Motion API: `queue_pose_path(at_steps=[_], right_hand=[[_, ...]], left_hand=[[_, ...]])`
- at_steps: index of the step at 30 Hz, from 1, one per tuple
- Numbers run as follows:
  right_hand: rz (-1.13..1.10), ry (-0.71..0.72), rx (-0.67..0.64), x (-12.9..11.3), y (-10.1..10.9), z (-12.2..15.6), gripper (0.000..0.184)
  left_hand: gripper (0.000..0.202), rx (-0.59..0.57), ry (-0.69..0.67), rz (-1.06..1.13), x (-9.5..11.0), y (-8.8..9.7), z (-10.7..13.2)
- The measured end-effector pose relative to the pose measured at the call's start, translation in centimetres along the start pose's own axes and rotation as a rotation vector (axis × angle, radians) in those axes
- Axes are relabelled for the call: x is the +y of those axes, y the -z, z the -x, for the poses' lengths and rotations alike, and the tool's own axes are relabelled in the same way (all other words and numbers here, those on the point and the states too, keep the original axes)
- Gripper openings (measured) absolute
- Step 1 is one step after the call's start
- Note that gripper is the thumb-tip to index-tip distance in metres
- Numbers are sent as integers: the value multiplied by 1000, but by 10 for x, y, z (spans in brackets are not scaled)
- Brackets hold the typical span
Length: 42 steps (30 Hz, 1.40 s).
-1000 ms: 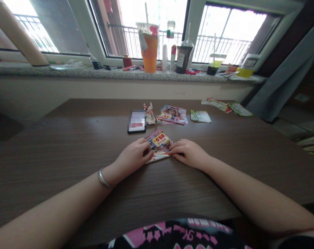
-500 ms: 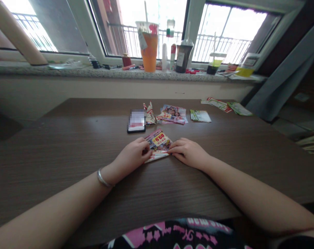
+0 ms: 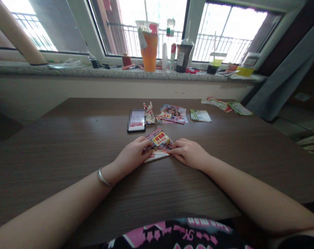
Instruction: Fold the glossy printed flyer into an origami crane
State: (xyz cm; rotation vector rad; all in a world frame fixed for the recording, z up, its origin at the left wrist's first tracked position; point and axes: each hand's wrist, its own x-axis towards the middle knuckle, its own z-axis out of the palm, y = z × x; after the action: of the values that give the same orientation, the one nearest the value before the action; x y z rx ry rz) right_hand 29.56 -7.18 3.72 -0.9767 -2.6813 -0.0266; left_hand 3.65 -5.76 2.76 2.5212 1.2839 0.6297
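A printed paper flyer (image 3: pixel 160 139) with large red numbers on yellow lies on the table before me. Its near edge is folded over into a pale strip (image 3: pixel 158 155). On the left side, my left hand (image 3: pixel 136 152) grips the paper between thumb and fingers, with a silver bangle on the wrist. At the other end of the fold, my right hand (image 3: pixel 187 152) pinches the paper's right corner with its fingertips. A folded paper piece (image 3: pixel 150 114) stands just beyond, beside a phone (image 3: pixel 136 121).
Stacked colourful flyers (image 3: pixel 174 113) lie behind the paper, with pale green cards (image 3: pixel 200 116) to their right. More leaflets (image 3: pixel 219 104) are at the far right of the table. Cups, including a tall orange drink (image 3: pixel 149 48), line the windowsill (image 3: pixel 115 72).
My left fingers have shifted slightly, reaching a little further onto the flyer and straightening from a tighter curl. My right hand stays almost where it was.
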Motion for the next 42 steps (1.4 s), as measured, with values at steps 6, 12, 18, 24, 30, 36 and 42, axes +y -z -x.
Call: queue_pose_path(at_steps=[6,12,18,24,30,36,42], right_hand=[[21,-3,5,0,0,0,27],[12,-2,3,0,0,1,27],[19,-26,-11,0,2,0,28],[66,-25,-13,0,4,-1,28],[100,-4,4,-1,4,-1,27],[103,-4,35,0,4,-2,26],[117,10,36,1,3,-2,26]], left_hand=[[20,-74,-93,-6,2,5,1],[20,-77,-191,-199,17,11,6],[23,-52,-329,-421,23,10,8],[30,-53,-338,-523,24,8,11],[29,-22,-344,-522,23,5,10],[27,6,-366,-517,22,4,5],[31,-33,-335,-486,20,2,4]])
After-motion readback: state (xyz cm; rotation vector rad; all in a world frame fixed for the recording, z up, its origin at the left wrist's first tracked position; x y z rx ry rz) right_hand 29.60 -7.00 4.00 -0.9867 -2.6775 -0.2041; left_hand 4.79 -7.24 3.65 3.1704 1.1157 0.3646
